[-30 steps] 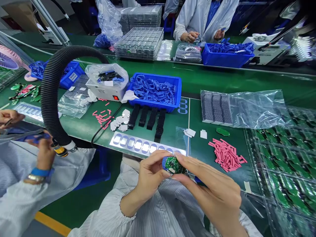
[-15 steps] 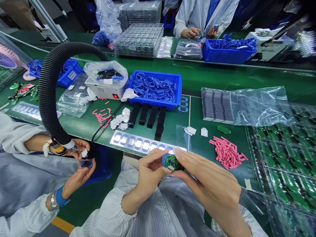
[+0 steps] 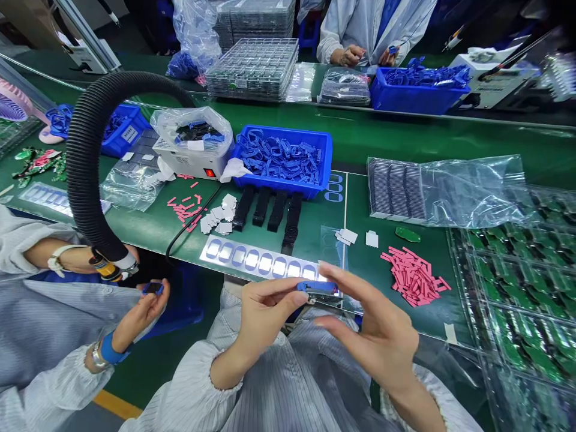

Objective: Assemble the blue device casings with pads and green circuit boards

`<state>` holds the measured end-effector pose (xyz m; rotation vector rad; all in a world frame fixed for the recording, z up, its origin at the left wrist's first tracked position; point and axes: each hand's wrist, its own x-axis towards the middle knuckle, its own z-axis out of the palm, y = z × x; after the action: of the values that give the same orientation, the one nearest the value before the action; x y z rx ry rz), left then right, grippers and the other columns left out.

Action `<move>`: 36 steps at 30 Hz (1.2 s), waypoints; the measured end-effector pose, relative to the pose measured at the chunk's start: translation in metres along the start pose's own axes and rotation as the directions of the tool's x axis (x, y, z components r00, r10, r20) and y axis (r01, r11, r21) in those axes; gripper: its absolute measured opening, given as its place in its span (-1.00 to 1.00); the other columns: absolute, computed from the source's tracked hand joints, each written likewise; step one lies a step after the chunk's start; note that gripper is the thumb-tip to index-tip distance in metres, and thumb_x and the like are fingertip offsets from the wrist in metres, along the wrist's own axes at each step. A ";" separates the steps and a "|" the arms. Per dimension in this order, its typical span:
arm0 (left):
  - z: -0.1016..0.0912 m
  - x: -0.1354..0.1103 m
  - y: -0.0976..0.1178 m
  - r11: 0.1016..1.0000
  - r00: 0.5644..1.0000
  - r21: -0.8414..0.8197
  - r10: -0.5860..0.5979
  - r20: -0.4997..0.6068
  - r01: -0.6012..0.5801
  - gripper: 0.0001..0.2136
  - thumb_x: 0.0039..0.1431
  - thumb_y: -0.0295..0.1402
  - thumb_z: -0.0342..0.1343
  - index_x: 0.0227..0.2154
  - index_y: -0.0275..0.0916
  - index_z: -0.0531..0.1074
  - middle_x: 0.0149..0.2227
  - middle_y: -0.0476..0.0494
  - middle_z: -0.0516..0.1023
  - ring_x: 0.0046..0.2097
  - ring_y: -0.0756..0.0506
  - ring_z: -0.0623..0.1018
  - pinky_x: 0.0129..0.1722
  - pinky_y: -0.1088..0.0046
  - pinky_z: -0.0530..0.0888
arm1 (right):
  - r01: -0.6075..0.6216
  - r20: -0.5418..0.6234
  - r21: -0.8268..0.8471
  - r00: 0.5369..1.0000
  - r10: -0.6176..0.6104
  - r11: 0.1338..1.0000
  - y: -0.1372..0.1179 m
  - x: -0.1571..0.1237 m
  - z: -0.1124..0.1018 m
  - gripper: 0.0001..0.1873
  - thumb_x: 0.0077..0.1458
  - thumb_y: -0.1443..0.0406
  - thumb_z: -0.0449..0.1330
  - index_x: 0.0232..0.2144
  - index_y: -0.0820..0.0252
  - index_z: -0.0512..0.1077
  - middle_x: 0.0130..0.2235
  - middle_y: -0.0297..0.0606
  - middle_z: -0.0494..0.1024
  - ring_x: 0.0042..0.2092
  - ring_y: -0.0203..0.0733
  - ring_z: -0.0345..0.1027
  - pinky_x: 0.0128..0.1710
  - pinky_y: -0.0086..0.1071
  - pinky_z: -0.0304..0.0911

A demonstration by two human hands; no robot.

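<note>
Between thumb and fingers, my left hand (image 3: 265, 309) grips a small blue plastic frame (image 3: 317, 288), seen nearly edge-on above the table's front edge. A bit of circuit board shows along its underside. My right hand (image 3: 375, 327) is at the frame's right end with thumb and fingers spread apart; whether a fingertip touches the frame I cannot tell. Just behind the hands lies a white strip of blue-outlined stickers (image 3: 265, 263). Black stacked pieces (image 3: 274, 210) and a blue bin (image 3: 328, 159) of blue frames stand beyond it.
Pink strips (image 3: 414, 276) lie in a pile to the right, near trays of green circuit boards (image 3: 517, 288). White squares (image 3: 346, 236) are close by. At left, a black hose (image 3: 83, 162) arches over a co-worker's hand (image 3: 144, 309) holding a blue frame. A bagged stack (image 3: 396, 189) lies behind.
The frame has turned from showing its green board face to edge-on. My right hand has loosened and spread its fingers. The co-worker's hands at left have moved apart.
</note>
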<state>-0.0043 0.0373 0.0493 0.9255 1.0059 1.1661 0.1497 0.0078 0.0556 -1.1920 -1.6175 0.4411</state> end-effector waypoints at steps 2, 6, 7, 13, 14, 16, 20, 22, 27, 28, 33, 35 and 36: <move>0.001 -0.001 0.002 0.999 0.999 0.037 0.033 0.026 -0.033 -0.89 -0.08 -0.30 0.34 -0.40 -0.07 0.65 -0.39 -0.07 0.71 -0.37 -0.15 0.68 -0.37 0.43 0.63 | -0.189 -0.051 0.146 0.979 0.198 0.971 -0.002 0.002 0.001 -0.68 0.04 0.24 0.31 -0.10 0.09 0.46 -0.25 -0.21 0.61 -0.23 -0.15 0.55 -0.34 -0.36 0.55; 0.001 -0.003 0.006 0.987 0.992 0.107 0.110 0.068 -0.117 -0.86 -0.04 -0.32 0.32 -0.35 -0.03 0.63 -0.31 -0.05 0.70 -0.26 -0.18 0.68 -0.20 0.36 0.62 | -0.306 0.070 0.288 0.952 0.299 0.907 -0.005 0.008 -0.002 -0.92 0.09 0.25 0.26 -0.32 0.10 0.52 -0.39 -0.30 0.61 -0.39 -0.26 0.54 -0.43 -0.50 0.51; 0.000 -0.003 0.006 0.980 0.986 0.126 0.144 0.083 -0.154 -0.85 -0.02 -0.33 0.31 -0.33 -0.01 0.62 -0.29 -0.04 0.69 -0.23 -0.18 0.68 -0.15 0.35 0.61 | -0.320 0.109 0.309 0.948 0.300 0.896 -0.005 0.010 -0.004 -0.91 0.09 0.26 0.25 -0.31 0.09 0.53 -0.38 -0.30 0.63 -0.40 -0.26 0.55 -0.41 -0.51 0.51; -0.001 -0.003 0.010 0.921 0.928 0.166 0.321 0.190 -0.353 -0.80 0.07 -0.36 0.25 -0.22 0.01 0.58 -0.22 -0.03 0.67 -0.18 -0.17 0.66 -0.11 0.33 0.61 | -0.290 0.112 0.333 0.957 0.268 0.897 -0.007 0.010 -0.009 -0.84 0.04 0.36 0.29 -0.28 0.03 0.56 -0.35 -0.35 0.67 -0.35 -0.27 0.57 -0.37 -0.56 0.50; -0.001 -0.003 0.011 0.913 0.918 0.165 0.338 0.206 -0.373 -0.80 0.08 -0.37 0.23 -0.22 0.00 0.58 -0.21 -0.05 0.67 -0.18 -0.17 0.66 -0.12 0.32 0.62 | -0.279 0.100 0.334 0.960 0.261 0.900 -0.008 0.010 -0.010 -0.83 0.04 0.37 0.28 -0.28 0.03 0.56 -0.35 -0.35 0.67 -0.35 -0.26 0.58 -0.37 -0.54 0.51; 0.000 -0.003 0.011 0.904 0.910 0.173 0.351 0.219 -0.390 -0.80 0.09 -0.39 0.23 -0.21 -0.01 0.58 -0.22 -0.06 0.67 -0.19 -0.18 0.67 -0.13 0.31 0.62 | -0.268 0.075 0.319 0.963 0.258 0.909 -0.009 0.009 -0.009 -0.84 0.04 0.37 0.28 -0.29 0.05 0.56 -0.37 -0.33 0.67 -0.37 -0.24 0.57 -0.40 -0.51 0.52; 0.001 -0.004 0.010 0.947 0.965 0.207 0.217 0.148 -0.245 -0.85 0.06 -0.34 0.25 -0.27 -0.05 0.61 -0.35 -0.06 0.70 -0.35 -0.16 0.68 -0.35 0.41 0.64 | -0.348 0.104 0.348 0.937 0.333 0.871 -0.006 0.011 -0.006 -0.91 0.05 0.36 0.27 -0.35 0.09 0.57 -0.43 -0.33 0.65 -0.48 -0.26 0.54 -0.49 -0.52 0.50; -0.001 -0.004 0.010 0.971 0.987 0.200 0.106 0.118 -0.128 -0.86 0.04 -0.29 0.26 -0.31 -0.07 0.63 -0.41 -0.05 0.70 -0.42 -0.14 0.68 -0.44 0.47 0.62 | -0.423 0.172 0.441 0.905 0.388 0.792 -0.002 0.012 -0.003 -0.91 0.07 0.35 0.27 -0.35 0.08 0.57 -0.42 -0.37 0.65 -0.49 -0.28 0.55 -0.49 -0.54 0.50; -0.006 -0.001 0.013 0.992 0.979 0.124 -0.060 0.194 0.037 -0.80 0.12 -0.24 0.18 -0.21 -0.09 0.60 -0.24 -0.11 0.69 -0.23 -0.14 0.67 -0.21 0.46 0.60 | -0.537 0.261 0.560 0.837 0.481 0.631 0.003 0.010 0.000 -0.87 0.08 0.35 0.26 -0.30 0.03 0.56 -0.46 -0.45 0.65 -0.49 -0.29 0.56 -0.44 -0.56 0.52; -0.007 0.000 0.014 0.993 0.973 0.101 -0.077 0.218 0.056 -0.78 0.15 -0.22 0.15 -0.18 -0.09 0.59 -0.21 -0.12 0.69 -0.21 -0.14 0.67 -0.18 0.46 0.59 | -0.543 0.261 0.569 0.832 0.490 0.618 0.003 0.009 0.001 -0.87 0.08 0.35 0.26 -0.30 0.02 0.56 -0.48 -0.46 0.65 -0.50 -0.30 0.55 -0.45 -0.58 0.51; -0.006 -0.001 0.012 0.987 0.970 0.069 -0.154 0.188 0.143 -0.79 0.06 -0.24 0.25 -0.24 -0.12 0.62 -0.24 -0.14 0.70 -0.23 -0.15 0.67 -0.24 0.49 0.60 | -0.552 0.243 0.594 0.817 0.524 0.585 0.001 0.007 0.001 -0.89 0.05 0.35 0.28 -0.32 0.04 0.56 -0.52 -0.47 0.64 -0.55 -0.31 0.53 -0.49 -0.61 0.49; -0.005 -0.002 0.010 0.980 0.967 0.070 -0.193 0.167 0.184 -0.81 0.01 -0.25 0.29 -0.28 -0.13 0.63 -0.29 -0.14 0.70 -0.27 -0.14 0.68 -0.29 0.52 0.60 | -0.552 0.239 0.590 0.816 0.526 0.589 0.002 0.007 0.001 -0.88 0.05 0.35 0.29 -0.32 0.04 0.56 -0.51 -0.46 0.64 -0.52 -0.30 0.55 -0.49 -0.61 0.49; -0.005 -0.002 0.009 0.978 0.964 0.070 -0.207 0.167 0.198 -0.81 0.00 -0.25 0.29 -0.29 -0.14 0.64 -0.31 -0.14 0.71 -0.27 -0.14 0.68 -0.29 0.53 0.60 | -0.550 0.236 0.587 0.818 0.524 0.594 0.003 0.006 0.001 -0.88 0.05 0.35 0.29 -0.31 0.03 0.56 -0.50 -0.46 0.64 -0.51 -0.29 0.55 -0.48 -0.61 0.49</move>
<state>-0.0116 0.0371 0.0572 0.9257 0.9692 0.8759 0.1500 0.0146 0.0562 -1.1063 -0.9436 1.3081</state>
